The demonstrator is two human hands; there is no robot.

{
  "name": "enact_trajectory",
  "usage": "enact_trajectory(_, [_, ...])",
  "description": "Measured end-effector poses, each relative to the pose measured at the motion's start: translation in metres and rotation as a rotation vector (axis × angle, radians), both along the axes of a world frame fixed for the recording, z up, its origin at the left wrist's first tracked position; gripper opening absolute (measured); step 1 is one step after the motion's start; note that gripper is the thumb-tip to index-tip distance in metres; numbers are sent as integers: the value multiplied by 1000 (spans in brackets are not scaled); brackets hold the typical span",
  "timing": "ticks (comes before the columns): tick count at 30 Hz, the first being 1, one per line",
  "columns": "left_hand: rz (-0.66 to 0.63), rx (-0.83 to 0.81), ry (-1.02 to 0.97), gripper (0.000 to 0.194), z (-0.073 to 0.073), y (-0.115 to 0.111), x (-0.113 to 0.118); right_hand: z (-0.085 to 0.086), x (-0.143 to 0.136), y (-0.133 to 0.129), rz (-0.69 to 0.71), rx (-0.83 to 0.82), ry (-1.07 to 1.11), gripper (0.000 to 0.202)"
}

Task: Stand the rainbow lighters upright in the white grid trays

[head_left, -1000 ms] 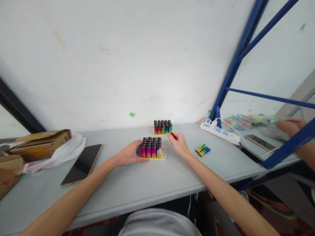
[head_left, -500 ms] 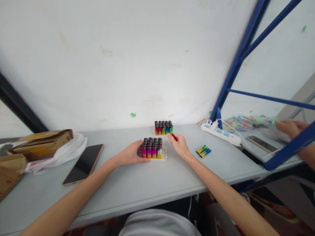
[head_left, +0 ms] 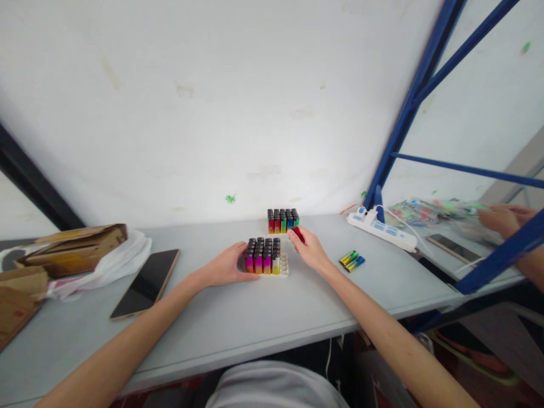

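My left hand [head_left: 228, 263] is closed around the left end of a white tray [head_left: 284, 266] of lighters, thumb along its front. Rows of lighters [head_left: 262, 259] with black tops, purple-orange and pale yellow, stand upright in it. Bare slots show at the tray's right end. Between the fingers of my right hand [head_left: 309, 247] is a red lighter [head_left: 298, 234], held just right of that tray. Behind, close to the wall, stands a second block of lighters [head_left: 283, 222] in red, yellow-green and blue; my right fingertips are near its front right corner.
Two loose lighters [head_left: 352, 260] lie to the right. Beyond them are a white power strip [head_left: 382, 231] and a blue metal frame [head_left: 393, 141]. A phone [head_left: 145, 283], a plastic bag [head_left: 134, 252] and cardboard [head_left: 80, 251] lie on the left. Another person's hand [head_left: 504, 220] is at far right.
The red lighter has turned slightly in my right hand and more of it shows. My left hand and both blocks of lighters stay in place.
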State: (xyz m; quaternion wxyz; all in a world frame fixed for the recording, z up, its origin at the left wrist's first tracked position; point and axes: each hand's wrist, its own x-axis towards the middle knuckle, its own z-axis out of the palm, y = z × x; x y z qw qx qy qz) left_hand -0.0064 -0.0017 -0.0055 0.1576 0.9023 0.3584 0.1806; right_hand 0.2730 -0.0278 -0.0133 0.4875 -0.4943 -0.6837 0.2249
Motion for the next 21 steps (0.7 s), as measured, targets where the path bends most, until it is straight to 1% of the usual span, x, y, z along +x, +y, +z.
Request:
enact_trajectory(2, [-8,-1,-9,69,1,-1,0,2,2,0,92,-6,-10,38])
enact_trajectory(4, [-13,-3,-15,66,2,-1,0,4,4,1,132,42,-81,40])
enact_trajectory(7, [-17,-8,-24,64,3,-3,1,5,7,0,92,127,-264,46])
enact_trajectory(9, [-12,-14,-30,64,4,-3,1,5,8,0,69,105,-333,46])
enact_trajectory(12, [-15,-19,-28,65,5,-3,1,5,8,-2,49,42,-338,43])
enact_trajectory(15, [-22,-20,-26,66,4,-3,1,4,8,0,99,27,-355,39])
enact_trajectory(18, [-21,-31,-33,66,5,-3,1,1,9,3,165,99,-441,34])
enact_trajectory(21, [-34,-46,-46,64,5,-4,1,-3,10,5,186,164,-530,29])
